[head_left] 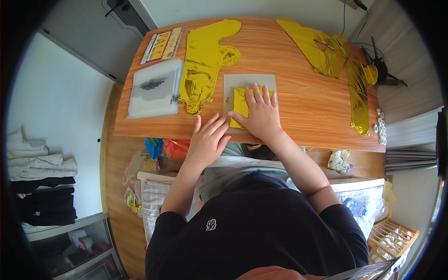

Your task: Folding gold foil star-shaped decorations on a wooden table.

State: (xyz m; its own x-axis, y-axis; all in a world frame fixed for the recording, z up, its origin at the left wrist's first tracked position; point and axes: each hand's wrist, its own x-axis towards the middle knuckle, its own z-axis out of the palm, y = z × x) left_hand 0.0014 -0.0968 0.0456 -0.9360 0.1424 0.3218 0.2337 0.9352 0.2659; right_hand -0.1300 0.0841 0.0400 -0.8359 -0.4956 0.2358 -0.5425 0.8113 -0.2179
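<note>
Wooden table seen from above, its near edge running just beyond the person's chest. Right hand, fingers spread flat, presses on a folded gold foil lying on a grey sheet near the middle of the near edge; nothing is gripped. Left hand, open with fingers extended, rests at the near edge, fingertips touching the sheet's near left corner. A flat gold balloon lies just left of the sheet, reaching to the far edge. A stack of clear bags fills the left edge, with card strips at the far left corner. More gold balloons occupy the far right corner and right edge. Bare wood lies open between the sheet and these balloons.
</note>
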